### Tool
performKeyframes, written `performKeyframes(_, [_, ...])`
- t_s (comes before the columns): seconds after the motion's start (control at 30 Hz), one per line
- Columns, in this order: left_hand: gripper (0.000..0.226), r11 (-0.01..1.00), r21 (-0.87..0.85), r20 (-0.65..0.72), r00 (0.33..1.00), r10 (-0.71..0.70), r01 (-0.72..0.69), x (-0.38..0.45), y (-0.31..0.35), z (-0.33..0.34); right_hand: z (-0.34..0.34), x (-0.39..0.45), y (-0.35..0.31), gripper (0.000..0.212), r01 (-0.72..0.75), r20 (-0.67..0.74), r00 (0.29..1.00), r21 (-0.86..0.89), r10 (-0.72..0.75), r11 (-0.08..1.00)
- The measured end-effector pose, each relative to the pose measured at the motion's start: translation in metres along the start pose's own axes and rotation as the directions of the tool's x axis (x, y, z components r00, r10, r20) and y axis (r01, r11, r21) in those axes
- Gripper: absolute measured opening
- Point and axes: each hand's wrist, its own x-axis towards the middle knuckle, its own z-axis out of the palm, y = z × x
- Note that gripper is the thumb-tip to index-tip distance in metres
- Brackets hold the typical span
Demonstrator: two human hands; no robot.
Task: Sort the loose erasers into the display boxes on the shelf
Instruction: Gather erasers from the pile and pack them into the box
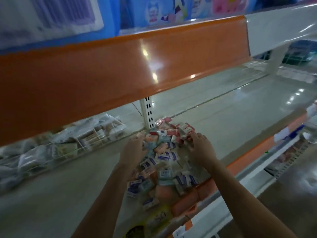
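A heap of loose wrapped erasers (164, 162) in white, blue, peach and red lies on the pale shelf (223, 121), running from the upright post to the front edge. My left hand (133, 148) reaches into the left side of the heap, fingers curled among the erasers. At the heap's right side, my right hand (199, 146) has its fingertips curled round red-and-white erasers (186, 134). The picture is blurred, so exact holds are hard to read. Flat peach boxes (187, 201) and a yellow packet (159, 217) sit at the near end by the shelf's front edge.
An orange shelf front (103, 69) hangs low overhead. A slotted white upright (148, 112) stands behind the heap. Bagged goods in wire dividers (72, 143) fill the shelf's left side. To the right, the shelf surface is bare and shiny. A lower shelf edge (274, 152) runs at right.
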Motion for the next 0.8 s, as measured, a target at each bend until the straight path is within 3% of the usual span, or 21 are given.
performKeyframes(0.1, [0.034, 0.999, -0.028, -0.035, 0.998, -0.044, 0.043, -0.002, 0.008, 0.006, -0.007, 0.004, 0.01, 0.034, 0.058, 0.025, 0.998, 0.098, -0.06, 0.994])
performKeyframes(0.33, [0.046, 0.998, -0.023, -0.03, 0.998, -0.062, 0.061, -0.02, 0.038, 0.002, -0.025, 0.005, 0.019, 0.03, 0.153, 0.05, 0.984, 0.233, -0.169, 0.96])
performKeyframes(0.53, [0.033, 0.954, -0.193, -0.146, 0.955, -0.259, 0.23, -0.071, 0.065, -0.023, -0.039, -0.011, -0.004, 0.028, 0.21, 0.102, 0.948, 0.509, -0.3, 0.835])
performKeyframes(0.67, [0.025, 0.825, -0.473, -0.142, 0.898, -0.417, 0.309, -0.117, 0.067, -0.044, -0.04, -0.026, -0.029, 0.02, 0.198, 0.237, 0.84, 0.705, -0.489, 0.681])
performKeyframes(0.8, [0.027, 0.713, -0.651, -0.164, 0.868, -0.468, 0.261, -0.167, 0.06, -0.063, -0.034, -0.051, -0.069, 0.023, 0.048, 0.357, 0.719, 0.83, -0.597, 0.555])
